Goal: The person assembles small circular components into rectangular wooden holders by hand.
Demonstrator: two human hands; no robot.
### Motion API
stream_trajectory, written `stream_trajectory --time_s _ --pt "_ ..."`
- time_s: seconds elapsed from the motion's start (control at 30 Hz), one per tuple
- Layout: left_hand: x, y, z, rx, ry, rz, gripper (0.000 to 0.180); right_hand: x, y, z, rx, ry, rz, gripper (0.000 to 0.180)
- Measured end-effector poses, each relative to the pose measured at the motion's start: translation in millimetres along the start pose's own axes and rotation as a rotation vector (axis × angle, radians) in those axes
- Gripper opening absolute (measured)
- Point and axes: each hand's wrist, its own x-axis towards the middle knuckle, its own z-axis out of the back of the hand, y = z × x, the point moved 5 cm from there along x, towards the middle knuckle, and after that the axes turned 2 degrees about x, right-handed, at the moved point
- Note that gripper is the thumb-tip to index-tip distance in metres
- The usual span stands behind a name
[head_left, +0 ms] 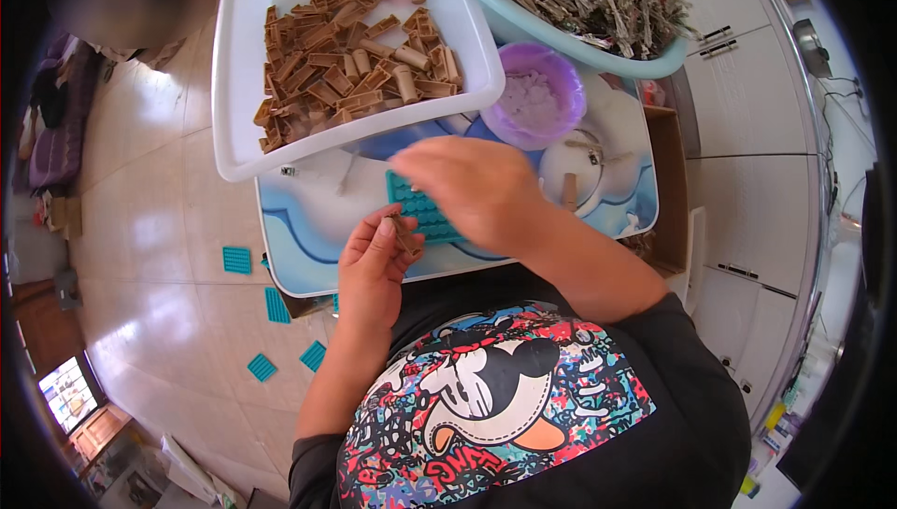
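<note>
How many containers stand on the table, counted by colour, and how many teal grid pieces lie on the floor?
White tray: 1
Light blue basin: 1
Purple bowl: 1
Teal grid pieces on the floor: 4 plainly visible
Total: 7

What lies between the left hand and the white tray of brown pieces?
In the head view, only bare blue-and-white tabletop lies between the left hand and the white tray; the teal grid plate sits off to the right.

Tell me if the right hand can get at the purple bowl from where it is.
Probably yes. The right hand hovers over the teal grid tray, and the purple bowl sits just beyond it, open-topped, with nothing between them; only the white tray crowds its left rim.
</note>
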Motion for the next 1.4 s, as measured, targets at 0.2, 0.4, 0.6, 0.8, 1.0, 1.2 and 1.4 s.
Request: stream_trajectory --time_s 0.2,0.4,0.6,0.8,1.0,1.2,1.4 --pt "0 2 -14 0.050 0.072 0.020 0.028 -56 -36 117 -0.243 -0.228 -0.374 0.016" --pt "4 9 -31 0.059 0.133 0.054 0.028 -120 -88 127 -0.590 0.269 -0.950 0.023" --pt "1 13 -30 0.068 0.126 0.049 0.029 -117 -91 141 -0.542 0.114 -0.965 0.020" --pt "-2 14 -36 0.049 0.204 0.073 0.031 -93 -53 154 0.281 -0.129 -1.069 0.011" --pt "-15 -1 -62 0.280 0.438 -0.106 0.034 -67 -2 62 0.841 0.346 -0.816 0.019" --pt "-22 -2 -53 -0.001 0.485 0.157 0.026 -68 -4 27 0.676 0.222 -0.653 0.021" --pt "-21 2 -44 0.040 0.385 0.079 0.024 -53 5 25 0.270 0.136 -0.358 0.029"
